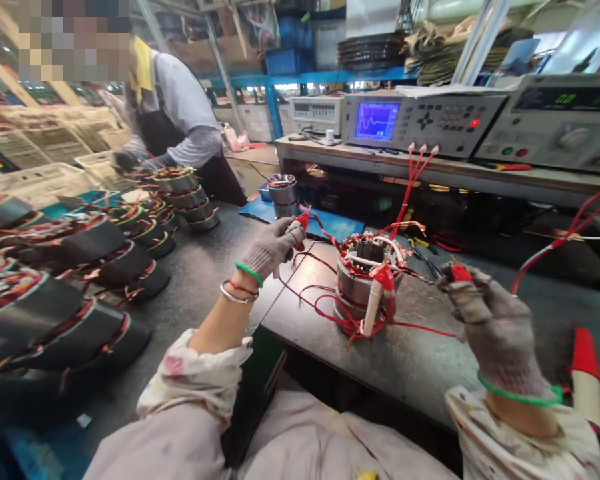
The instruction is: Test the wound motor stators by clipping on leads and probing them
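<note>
A metal stator [353,287] with red and copper windings stands upright on the bench between my gloved hands. My left hand [275,247] is closed on a red clip, left of the stator, with a red wire running from there to the windings. To the right, my right hand [485,307] is closed round another red clip at the end of a dark lead from the stator. A red and white clamp [380,300] hangs on the stator's front. Red wires loop round its base.
Stacked stators [75,257] fill the left side. One stator [283,195] stands on a blue board behind. A tester with a lit screen [377,121] sits on the shelf. Another red and white clamp [587,373] lies far right. A person [180,113] works at back left.
</note>
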